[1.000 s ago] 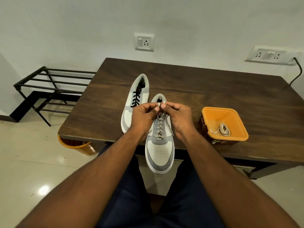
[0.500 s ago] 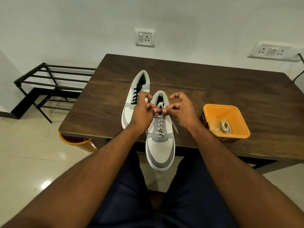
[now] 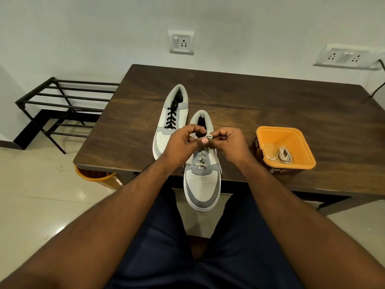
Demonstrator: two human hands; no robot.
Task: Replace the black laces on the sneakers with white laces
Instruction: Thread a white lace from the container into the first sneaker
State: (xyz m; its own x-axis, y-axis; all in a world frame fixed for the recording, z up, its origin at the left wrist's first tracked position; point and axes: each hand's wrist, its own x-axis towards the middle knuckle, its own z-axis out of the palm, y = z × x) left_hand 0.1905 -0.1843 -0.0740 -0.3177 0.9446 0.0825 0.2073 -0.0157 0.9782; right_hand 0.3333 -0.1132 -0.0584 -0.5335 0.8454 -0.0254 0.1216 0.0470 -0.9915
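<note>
Two sneakers on a dark table. Near shoe, toe overhanging the near edge: white lace threaded through its eyelets. Far shoe, just left: black lace still in place. Left hand and right hand, fingers curled, both pinch the white lace ends over the near shoe's tongue. A second ago the fingertips met tightly; now a small loop shows between them, so tying looks under way. Orange tub, right: spare white lace coiled inside, apparently for the far shoe.
</note>
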